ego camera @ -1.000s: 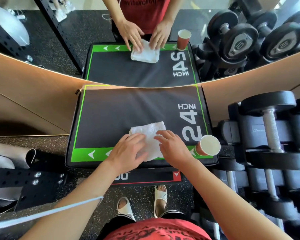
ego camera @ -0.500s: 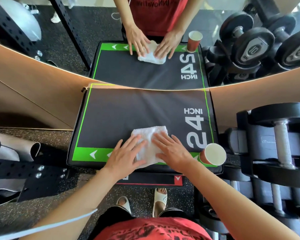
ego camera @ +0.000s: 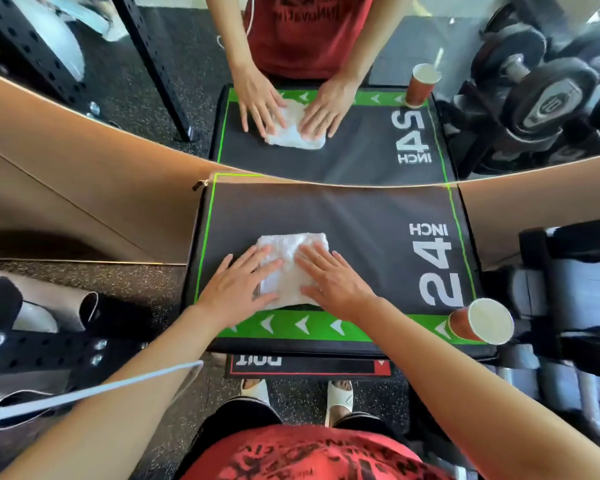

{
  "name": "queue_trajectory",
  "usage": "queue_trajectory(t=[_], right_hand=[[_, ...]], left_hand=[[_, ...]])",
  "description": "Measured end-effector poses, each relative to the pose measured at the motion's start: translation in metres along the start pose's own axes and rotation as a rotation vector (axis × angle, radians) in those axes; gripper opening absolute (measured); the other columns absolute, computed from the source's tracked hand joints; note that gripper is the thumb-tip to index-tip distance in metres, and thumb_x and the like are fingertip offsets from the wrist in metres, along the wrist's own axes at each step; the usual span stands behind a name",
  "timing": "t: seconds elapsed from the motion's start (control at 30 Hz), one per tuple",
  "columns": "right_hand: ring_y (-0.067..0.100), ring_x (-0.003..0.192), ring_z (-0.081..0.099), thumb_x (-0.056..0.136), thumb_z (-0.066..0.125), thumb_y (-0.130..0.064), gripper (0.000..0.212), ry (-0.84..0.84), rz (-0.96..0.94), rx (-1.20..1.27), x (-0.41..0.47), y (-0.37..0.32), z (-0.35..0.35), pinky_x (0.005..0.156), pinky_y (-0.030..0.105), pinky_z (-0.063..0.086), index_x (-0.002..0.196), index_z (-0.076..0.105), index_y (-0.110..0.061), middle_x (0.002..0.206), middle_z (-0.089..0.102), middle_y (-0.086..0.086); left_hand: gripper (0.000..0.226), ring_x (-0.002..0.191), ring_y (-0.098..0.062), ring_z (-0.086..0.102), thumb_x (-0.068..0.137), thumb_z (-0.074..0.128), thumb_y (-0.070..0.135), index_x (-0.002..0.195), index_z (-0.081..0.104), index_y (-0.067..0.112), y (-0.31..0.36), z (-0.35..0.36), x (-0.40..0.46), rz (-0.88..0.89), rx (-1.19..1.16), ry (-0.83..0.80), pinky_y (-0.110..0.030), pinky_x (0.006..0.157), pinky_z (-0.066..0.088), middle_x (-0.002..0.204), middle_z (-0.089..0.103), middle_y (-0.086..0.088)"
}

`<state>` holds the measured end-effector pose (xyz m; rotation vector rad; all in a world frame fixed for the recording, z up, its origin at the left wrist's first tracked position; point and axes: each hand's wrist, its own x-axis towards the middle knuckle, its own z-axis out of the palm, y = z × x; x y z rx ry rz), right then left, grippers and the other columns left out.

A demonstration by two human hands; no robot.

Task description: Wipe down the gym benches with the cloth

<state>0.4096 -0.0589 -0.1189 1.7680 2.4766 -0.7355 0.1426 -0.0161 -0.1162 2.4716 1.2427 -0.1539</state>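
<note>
Black padded bench against mirror — both hands flat, fingers straight, pressing white cloth (paper cup at corner)

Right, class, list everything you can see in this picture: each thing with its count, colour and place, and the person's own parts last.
Cloth: one, white, folded, on the box top, near side.
Plyo box: one, black with green edging, against the mirror.
Paper cup: one, red-brown, box's near right corner.
Dumbbells: several, black, racked at right.
Mirror: one, behind the box.
Left hand: flat, pressing the cloth.
Right hand: flat, pressing the cloth.
</note>
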Motion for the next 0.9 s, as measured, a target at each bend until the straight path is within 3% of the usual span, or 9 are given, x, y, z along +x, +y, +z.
queue_trajectory(t=[0.2,0.47,0.67,0.9], right_hand=[[0.026,0.164,0.006,0.107,0.055,-0.042,0.073,0.045,0.025,-0.007,0.078,-0.036,-0.012,0.128,0.05,0.014,0.169,0.021,-0.022,0.177,0.011,-0.001],[0.022,0.163,0.006,0.107,0.057,-0.037,0.072,0.064,0.073,-0.043,0.156,-0.058,-0.036,0.127,0.048,0.016,0.168,0.021,-0.024,0.176,0.013,-0.006],[0.019,0.163,0.005,0.109,0.052,-0.036,0.069,0.05,0.158,-0.036,0.153,-0.069,-0.033,0.127,0.053,0.016,0.168,0.018,-0.027,0.176,0.01,-0.009],[0.024,0.161,0.017,0.107,0.052,-0.037,0.064,0.148,0.243,0.026,0.114,-0.074,-0.017,0.126,0.055,0.023,0.165,0.028,-0.027,0.173,0.022,-0.004]], left_hand=[[0.072,0.164,-0.014,0.005,0.101,0.048,0.066,0.165,0.02,0.047,-0.081,-0.033,0.023,0.032,0.017,0.007,-0.056,0.129,0.017,0.177,0.006,0.012],[0.072,0.163,-0.014,0.009,0.1,0.051,0.065,0.164,0.026,0.046,-0.155,-0.066,0.064,0.081,-0.006,0.02,-0.06,0.125,0.024,0.176,0.013,0.009],[0.07,0.163,-0.014,0.008,0.101,0.054,0.059,0.164,0.026,0.046,-0.157,-0.069,0.064,0.079,-0.019,-0.006,-0.062,0.126,0.022,0.176,0.012,0.009],[0.065,0.161,-0.022,0.02,0.102,0.058,0.053,0.16,0.04,0.032,-0.119,-0.068,0.034,0.022,-0.078,0.105,-0.062,0.125,0.024,0.173,0.027,0.0]])
